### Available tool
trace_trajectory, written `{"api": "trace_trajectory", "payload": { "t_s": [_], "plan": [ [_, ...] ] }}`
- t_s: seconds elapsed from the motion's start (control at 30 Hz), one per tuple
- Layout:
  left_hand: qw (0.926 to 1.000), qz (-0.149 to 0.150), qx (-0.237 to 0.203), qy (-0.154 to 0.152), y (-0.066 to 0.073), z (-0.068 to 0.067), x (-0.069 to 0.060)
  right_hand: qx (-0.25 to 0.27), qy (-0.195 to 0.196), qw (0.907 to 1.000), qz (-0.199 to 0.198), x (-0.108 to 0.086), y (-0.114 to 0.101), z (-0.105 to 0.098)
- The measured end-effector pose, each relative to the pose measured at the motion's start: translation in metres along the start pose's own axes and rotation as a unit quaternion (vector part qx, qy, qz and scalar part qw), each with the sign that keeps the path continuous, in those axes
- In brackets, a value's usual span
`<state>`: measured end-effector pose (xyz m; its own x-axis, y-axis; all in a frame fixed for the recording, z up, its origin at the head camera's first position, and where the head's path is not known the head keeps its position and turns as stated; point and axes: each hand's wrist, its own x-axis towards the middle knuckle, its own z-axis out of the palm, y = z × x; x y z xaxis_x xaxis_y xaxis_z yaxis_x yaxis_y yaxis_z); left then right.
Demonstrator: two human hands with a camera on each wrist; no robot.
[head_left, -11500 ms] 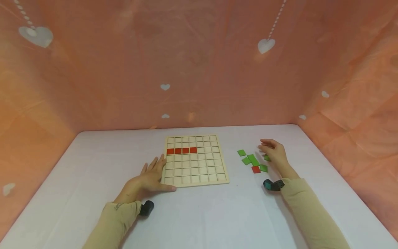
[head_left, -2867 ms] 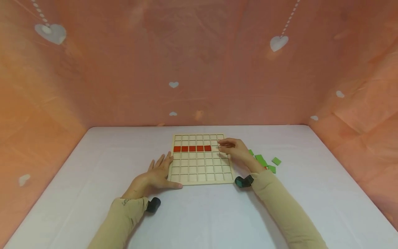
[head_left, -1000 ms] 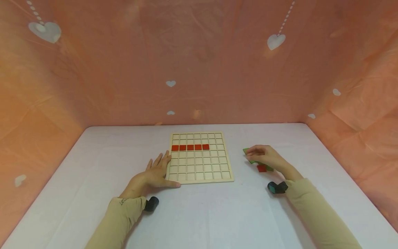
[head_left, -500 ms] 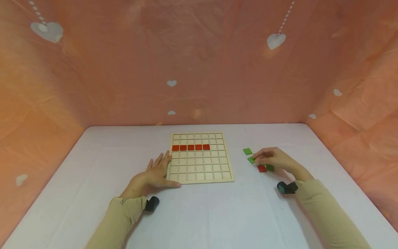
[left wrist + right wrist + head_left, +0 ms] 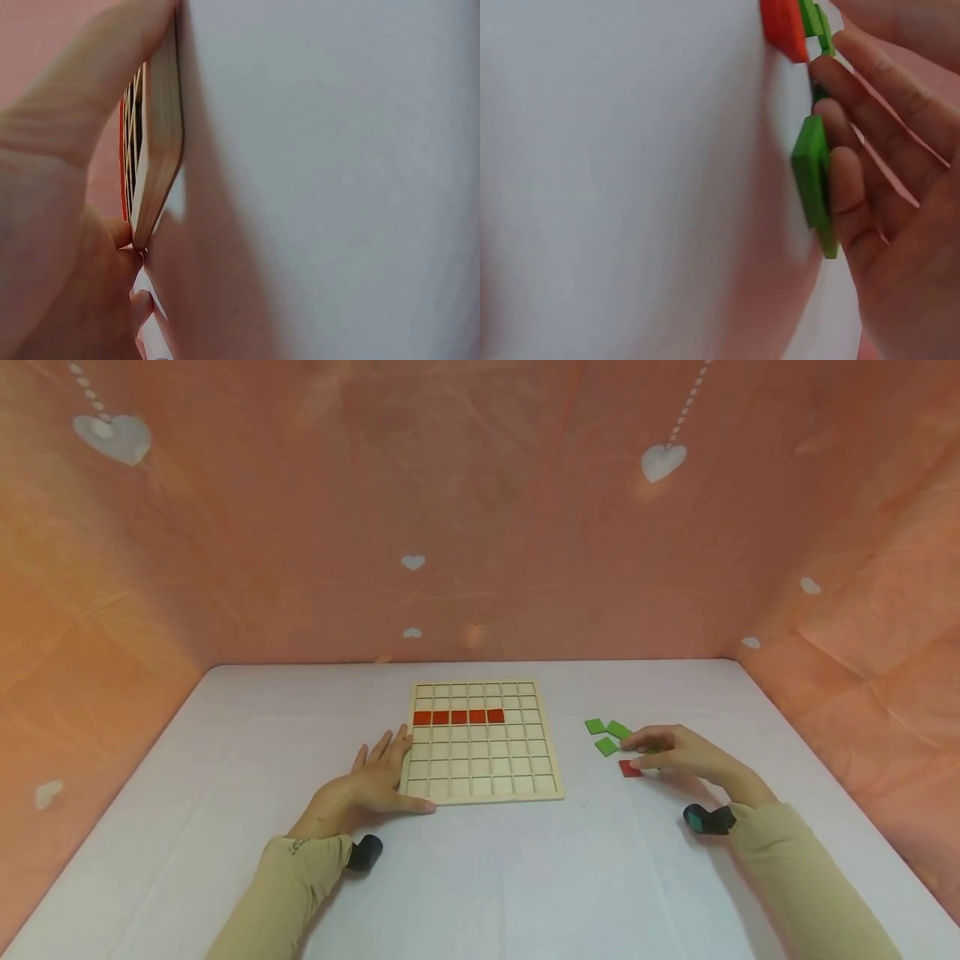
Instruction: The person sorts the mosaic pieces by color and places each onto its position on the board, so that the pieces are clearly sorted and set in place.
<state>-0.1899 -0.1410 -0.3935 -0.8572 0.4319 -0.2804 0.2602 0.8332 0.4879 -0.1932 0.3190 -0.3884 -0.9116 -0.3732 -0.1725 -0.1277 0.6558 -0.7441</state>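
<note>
A wooden grid board (image 5: 480, 768) lies flat on the table, with a row of several red tiles (image 5: 459, 717) in its third row from the back. My left hand (image 5: 367, 787) rests at its front left corner, fingers along the left side and thumb at the front edge (image 5: 161, 127). To the right of the board, my right hand (image 5: 693, 756) is over loose tiles, fingers loosely bent. Its thumb tip touches a loose red tile (image 5: 626, 769); the fingertips are apart from the thumb. Several green tiles (image 5: 606, 747) lie around it, one (image 5: 810, 176) under the right fingers, partly hidden.
White cloth (image 5: 480, 877) covers the table. Pink-orange fabric (image 5: 480, 527) with heart prints hangs at the back and both sides. A small black device sits at the left wrist (image 5: 365, 854) and another at the right wrist (image 5: 707, 820).
The board's red row has gained one tile since the oldest frame. My right hand has left the board and slid rightward and nearer over the loose tiles, uncovering green ones. My left hand stays put.
</note>
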Motion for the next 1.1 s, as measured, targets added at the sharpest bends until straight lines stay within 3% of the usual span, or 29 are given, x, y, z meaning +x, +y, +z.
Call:
{"api": "trace_trajectory", "payload": {
  "t_s": [0.43,0.7,1.1],
  "plan": [
    [0.9999,-0.001,-0.005,-0.010,-0.0033,-0.0006,0.0018,-0.051,-0.013,0.9976,-0.045,-0.0017,0.0046,0.0059],
    [1.0000,0.003,-0.006,-0.007,-0.0009,-0.0013,0.0002,-0.045,-0.002,0.9973,-0.058,-0.0027,0.0043,0.0049],
    [1.0000,-0.002,-0.003,-0.007,-0.0003,-0.0010,0.0011,-0.057,0.015,0.9978,-0.032,0.0005,0.0019,0.0095]
  ]
}}
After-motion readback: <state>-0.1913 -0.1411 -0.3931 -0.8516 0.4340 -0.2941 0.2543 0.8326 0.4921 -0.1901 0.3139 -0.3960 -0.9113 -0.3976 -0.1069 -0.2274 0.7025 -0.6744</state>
